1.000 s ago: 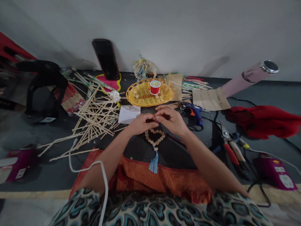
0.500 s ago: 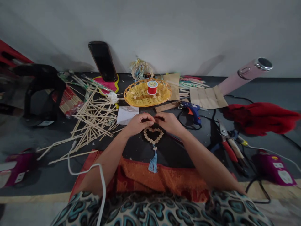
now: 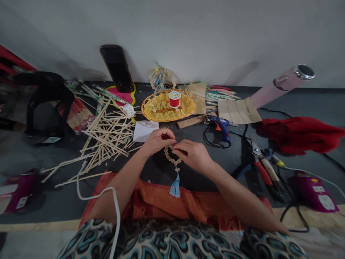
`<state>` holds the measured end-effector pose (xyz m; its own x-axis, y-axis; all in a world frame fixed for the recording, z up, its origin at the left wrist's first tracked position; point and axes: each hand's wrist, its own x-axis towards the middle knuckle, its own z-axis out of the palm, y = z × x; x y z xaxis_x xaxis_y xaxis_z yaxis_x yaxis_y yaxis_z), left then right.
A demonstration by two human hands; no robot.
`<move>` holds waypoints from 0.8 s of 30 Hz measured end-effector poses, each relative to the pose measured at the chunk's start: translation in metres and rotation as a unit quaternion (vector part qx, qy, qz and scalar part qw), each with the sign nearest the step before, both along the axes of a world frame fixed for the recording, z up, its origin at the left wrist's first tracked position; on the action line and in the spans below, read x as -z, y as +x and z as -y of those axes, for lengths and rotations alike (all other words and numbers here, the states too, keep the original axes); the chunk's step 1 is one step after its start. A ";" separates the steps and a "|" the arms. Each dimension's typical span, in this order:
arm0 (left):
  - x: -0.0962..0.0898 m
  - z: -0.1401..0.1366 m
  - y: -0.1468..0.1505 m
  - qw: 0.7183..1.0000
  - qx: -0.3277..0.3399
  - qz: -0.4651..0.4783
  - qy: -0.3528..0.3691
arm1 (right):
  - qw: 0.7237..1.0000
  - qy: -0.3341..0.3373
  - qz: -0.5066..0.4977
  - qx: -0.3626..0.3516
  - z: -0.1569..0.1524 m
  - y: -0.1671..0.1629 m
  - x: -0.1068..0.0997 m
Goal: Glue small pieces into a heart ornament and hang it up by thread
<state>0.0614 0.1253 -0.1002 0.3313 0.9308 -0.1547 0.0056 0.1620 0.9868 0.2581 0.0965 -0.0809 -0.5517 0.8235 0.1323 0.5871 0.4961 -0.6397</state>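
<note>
My left hand (image 3: 159, 142) is closed in a pinch above a heart-shaped ornament (image 3: 169, 157) made of small pale wooden pieces. A thin stretch of red thread (image 3: 159, 136) shows at its fingers. My right hand (image 3: 194, 154) is closed too, fingertips together over the ornament's upper right, covering that part. What these right fingers pinch is too small to make out. From the heart's lower tip hangs a light-blue tassel (image 3: 175, 186), with a small pale bead (image 3: 177, 169) above it. The ornament's top is partly behind my fingertips.
Behind my hands stands a yellow wicker basket (image 3: 151, 113) holding a red thread spool (image 3: 174, 100). Loose wooden sticks (image 3: 107, 135) spread on the left. A blue glue gun (image 3: 222, 128), pliers-like cutters (image 3: 260, 158) and a red cloth (image 3: 302, 135) lie right.
My right hand has moved down and a little toward me, now covering the heart's upper right. My left hand has barely shifted. A red thread line now shows by the left fingers.
</note>
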 end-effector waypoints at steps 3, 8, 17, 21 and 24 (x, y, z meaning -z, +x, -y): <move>-0.001 0.001 -0.001 1.000 0.006 -0.011 0.013 | 0.999 -0.008 -0.011 0.045 -0.006 0.003 0.001; -0.003 0.000 -0.001 0.996 0.012 -0.053 0.071 | 0.996 -0.060 -0.001 0.063 -0.023 0.002 0.010; -0.006 0.003 0.001 0.918 0.066 -0.281 0.270 | 0.997 -0.062 -0.031 0.018 -0.020 0.001 0.018; -0.002 0.004 0.002 0.887 0.067 -0.317 0.327 | 0.996 -0.079 -0.045 0.014 -0.023 0.005 0.013; 0.000 0.003 0.004 0.883 0.045 -0.318 0.341 | 0.992 -0.103 -0.046 0.059 -0.028 0.004 0.014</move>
<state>0.0653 0.1220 -0.1001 0.4568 0.8535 0.2508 0.5771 -0.4989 0.6466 0.2624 0.1247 -0.0953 -0.4434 0.8963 0.0000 0.5682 0.2811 -0.7734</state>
